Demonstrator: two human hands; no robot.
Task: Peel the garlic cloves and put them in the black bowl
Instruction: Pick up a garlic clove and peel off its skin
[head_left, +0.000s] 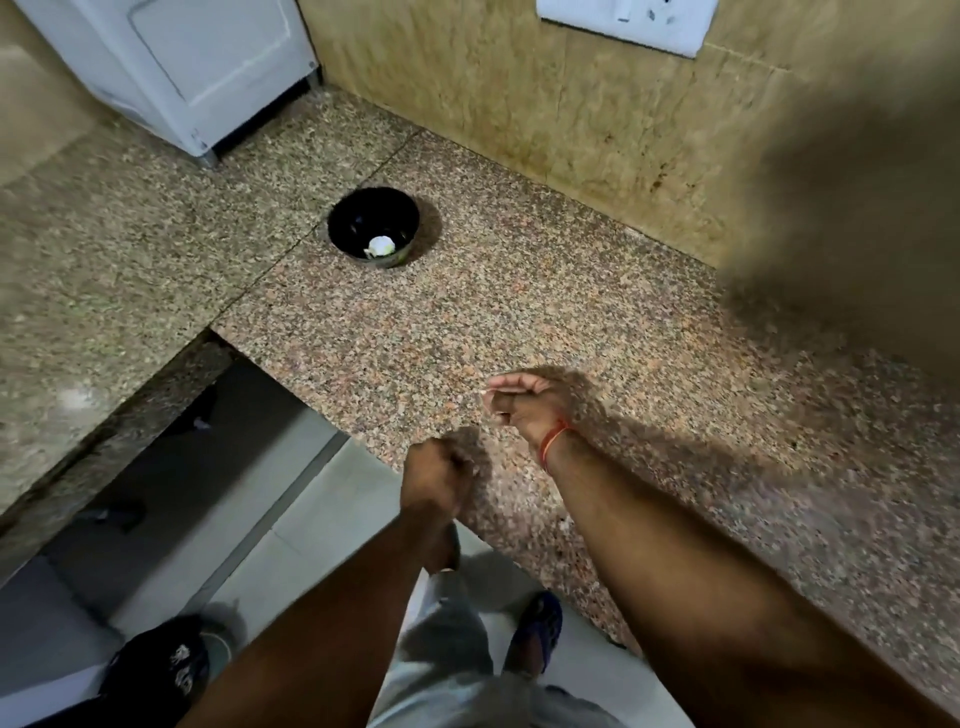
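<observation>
The black bowl (373, 226) stands on the speckled granite counter (467, 322), far from both hands. A white piece of garlic (381, 246) lies inside it near the front wall. My left hand (439, 475) hovers at the counter's front edge with its fingers curled into a fist; the blur hides whether it holds anything. My right hand (522, 402), with an orange thread at the wrist, is above the counter a little farther in. Its fingers are curled and something small and pale shows at the fingertips, too blurred to name.
A white appliance (182, 73) stands at the back left corner. A tiled wall with a white switch plate (628, 23) runs along the back. A blurred dark shape (857, 208) fills the upper right. The floor, a dark object (161, 670) and my sandalled foot (535, 634) lie below.
</observation>
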